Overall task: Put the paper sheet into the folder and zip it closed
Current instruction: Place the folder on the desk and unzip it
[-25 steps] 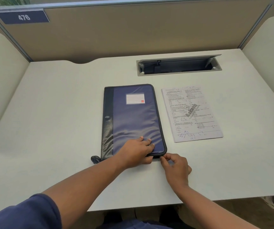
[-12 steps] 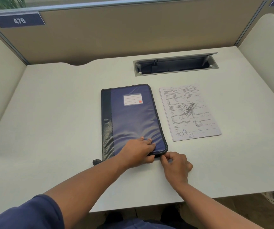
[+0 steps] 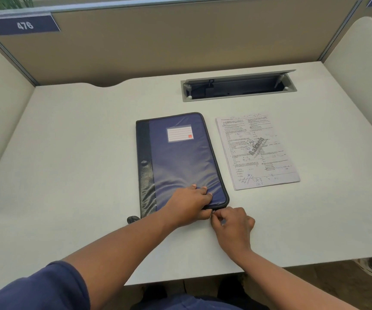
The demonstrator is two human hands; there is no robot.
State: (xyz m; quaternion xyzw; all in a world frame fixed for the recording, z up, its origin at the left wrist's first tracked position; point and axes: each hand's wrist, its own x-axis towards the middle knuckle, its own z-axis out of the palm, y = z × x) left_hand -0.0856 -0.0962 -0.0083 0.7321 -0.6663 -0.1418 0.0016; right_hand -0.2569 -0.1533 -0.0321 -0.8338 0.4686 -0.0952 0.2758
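A dark blue zip folder [image 3: 180, 157] with a black spine and a white label lies closed in the middle of the white desk [image 3: 68, 175]. The printed paper sheet [image 3: 256, 148] lies flat just to its right, apart from it. My left hand [image 3: 189, 204] presses down on the folder's near right corner, fingers on the cover and thumb at the near edge. My right hand [image 3: 232, 222] sits at the folder's near edge and pinches the small metal zip pull [image 3: 213, 211] beside the corner.
An open grey cable tray [image 3: 238, 86] is sunk into the desk behind the folder and sheet. Beige partitions close the desk at the back and both sides. A small black tab [image 3: 133, 219] pokes out at the folder's near left corner.
My right hand has shifted slightly left along the folder's near edge and now pinches the zip pull. My left hand stays pressed on the corner.
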